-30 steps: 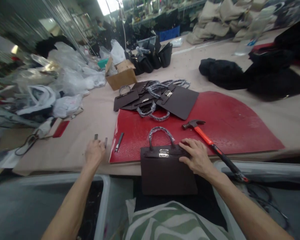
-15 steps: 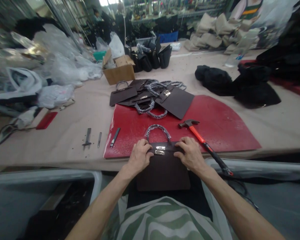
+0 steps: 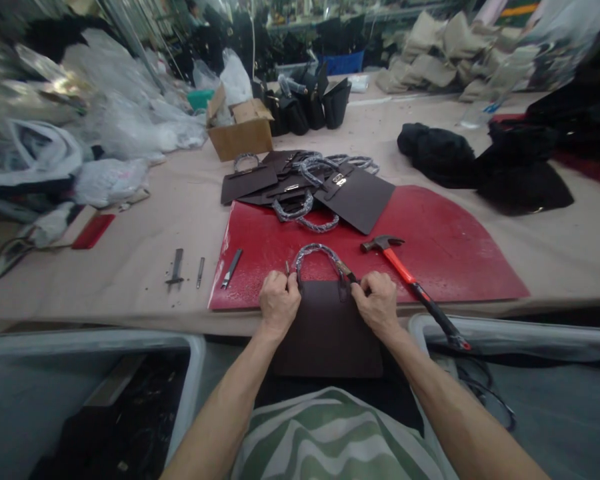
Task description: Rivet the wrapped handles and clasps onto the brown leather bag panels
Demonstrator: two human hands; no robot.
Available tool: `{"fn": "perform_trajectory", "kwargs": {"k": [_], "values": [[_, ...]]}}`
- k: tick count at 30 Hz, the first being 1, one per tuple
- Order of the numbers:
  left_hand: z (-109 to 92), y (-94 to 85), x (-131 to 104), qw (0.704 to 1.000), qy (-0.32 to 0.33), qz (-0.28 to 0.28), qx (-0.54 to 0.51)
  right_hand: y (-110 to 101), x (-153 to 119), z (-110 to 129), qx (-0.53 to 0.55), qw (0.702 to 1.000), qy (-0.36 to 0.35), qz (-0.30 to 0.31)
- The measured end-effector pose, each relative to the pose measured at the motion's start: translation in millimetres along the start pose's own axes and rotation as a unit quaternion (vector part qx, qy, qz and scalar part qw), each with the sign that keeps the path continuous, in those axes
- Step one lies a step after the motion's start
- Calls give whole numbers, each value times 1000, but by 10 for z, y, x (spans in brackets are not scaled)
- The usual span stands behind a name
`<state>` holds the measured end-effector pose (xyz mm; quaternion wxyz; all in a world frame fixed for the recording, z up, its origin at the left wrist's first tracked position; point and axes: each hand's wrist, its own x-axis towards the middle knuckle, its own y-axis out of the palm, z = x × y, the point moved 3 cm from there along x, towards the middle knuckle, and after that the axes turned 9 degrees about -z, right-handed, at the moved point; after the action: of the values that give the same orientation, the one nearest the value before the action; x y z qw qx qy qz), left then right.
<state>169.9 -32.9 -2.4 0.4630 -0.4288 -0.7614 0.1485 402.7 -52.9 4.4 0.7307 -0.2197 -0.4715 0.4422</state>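
A dark brown handbag panel [image 3: 330, 333] leans over the table's front edge, its lower part toward my lap. Its arched handle [image 3: 317, 248], wrapped in clear plastic, lies on the red mat [image 3: 430, 233]. My left hand [image 3: 280, 300] is closed at the panel's top left corner, with a small metal bit showing beyond the fingers. At the top right corner my right hand [image 3: 377, 300] pinches a dark strap; a metal plate [image 3: 347, 270] shows at the strap's far end. What lies inside the left fingers is mostly hidden. A claw hammer [image 3: 400, 263] rests right of my right hand.
More brown panels with wrapped handles [image 3: 360, 197] are piled at the mat's back. A flat punch [image 3: 231, 269] and small metal tools [image 3: 201, 272] lie left. Beyond stand a cardboard box [image 3: 240, 137] and black bags [image 3: 335, 107]. Grey bins [image 3: 197, 373] flank me below the table.
The two metal plates that lay together across the panel's top middle have come apart toward the sides. My hands have turned and closed at the corners, leaving the panel's upper face bare.
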Motion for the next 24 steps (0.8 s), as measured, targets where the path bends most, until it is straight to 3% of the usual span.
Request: {"fn": "perform_trajectory", "kwargs": {"k": [5,11,18,24], "values": [[-40,45,43,999,15,10,40,13,-15,37,-9,1000,-4,-12],[-86,-41,-53,997,66,27,-1,-49,21,1,70,992,-92,52],[-19,11,-167,995,70,25,-65,103,87,-27,36,989,-140,14],[-72,-15,-130,995,79,51,-45,70,77,54,-5,984,-176,15]]}}
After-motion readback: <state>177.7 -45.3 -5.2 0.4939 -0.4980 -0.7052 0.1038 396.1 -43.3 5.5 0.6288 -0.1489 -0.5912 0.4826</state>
